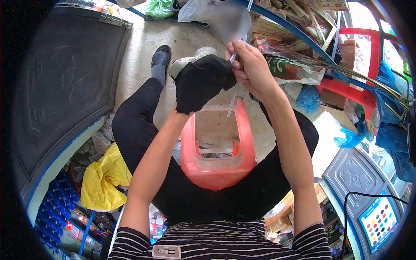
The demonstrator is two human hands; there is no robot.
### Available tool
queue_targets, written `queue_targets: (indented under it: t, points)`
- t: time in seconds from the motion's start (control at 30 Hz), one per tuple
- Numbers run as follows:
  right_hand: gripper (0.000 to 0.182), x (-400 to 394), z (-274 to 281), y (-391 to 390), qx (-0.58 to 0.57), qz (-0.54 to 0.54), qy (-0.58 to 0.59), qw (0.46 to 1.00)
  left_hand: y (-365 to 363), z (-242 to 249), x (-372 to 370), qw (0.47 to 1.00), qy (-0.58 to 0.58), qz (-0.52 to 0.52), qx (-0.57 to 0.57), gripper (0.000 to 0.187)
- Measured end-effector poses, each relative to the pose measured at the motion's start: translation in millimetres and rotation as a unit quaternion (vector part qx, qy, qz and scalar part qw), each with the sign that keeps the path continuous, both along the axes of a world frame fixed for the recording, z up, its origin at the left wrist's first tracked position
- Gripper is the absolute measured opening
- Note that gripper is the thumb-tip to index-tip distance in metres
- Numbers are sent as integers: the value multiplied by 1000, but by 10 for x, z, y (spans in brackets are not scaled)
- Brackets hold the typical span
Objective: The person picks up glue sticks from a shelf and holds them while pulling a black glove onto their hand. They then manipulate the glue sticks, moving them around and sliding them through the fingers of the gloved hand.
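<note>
My left hand (201, 84) is covered by a black cloth or glove, so its fingers are hidden. A whitish-grey, crumpled piece (206, 53) shows at the far edge of the black covering. My right hand (251, 65) is closed, with thumb and fingers pinching a long, thin, pale rod (233, 97). The rod slants from the top of the view down past the right side of the black covering, close to or touching it. Its lower end hangs over a red plastic stool (249, 143) between my knees.
A dark panelled door (65, 73) leans at left, with a yellow bag (104, 182) below it. Metal racking holding long strips (299, 26) stands at upper right. Blue plastic bags (308, 99) and a grey panel (353, 171) lie at right. A blurred patch hides something at top centre.
</note>
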State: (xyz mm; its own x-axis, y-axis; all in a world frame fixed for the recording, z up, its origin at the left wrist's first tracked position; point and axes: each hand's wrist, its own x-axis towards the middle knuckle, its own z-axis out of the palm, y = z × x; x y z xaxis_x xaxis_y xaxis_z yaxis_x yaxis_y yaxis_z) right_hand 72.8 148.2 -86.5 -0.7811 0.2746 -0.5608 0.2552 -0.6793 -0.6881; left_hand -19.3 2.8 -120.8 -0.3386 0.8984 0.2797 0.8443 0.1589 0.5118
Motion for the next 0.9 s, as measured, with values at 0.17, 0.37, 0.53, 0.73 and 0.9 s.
queue_targets:
  t: [0.17, 0.37, 0.53, 0.73, 0.9]
  points:
    - [35, -15, -6, 34, 9, 3, 19, 1000, 21, -69, -46, 1000, 9, -6, 3, 9]
    - [32, -40, 33, 5, 11, -12, 3, 1000, 107, 139, -97, 997, -4, -35, -65, 9]
    - [33, -11, 24, 24, 20, -35, -3, 999, 131, 104, -99, 995, -95, -30, -18, 10]
    - [35, 54, -6, -37, 54, -51, -6, 997, 58, 104, -28, 991, -131, 2, -6, 13]
    - [36, 144, -8, -74, 59, -61, -8, 996, -15, 141, 15, 888, -459, -16, 17, 18]
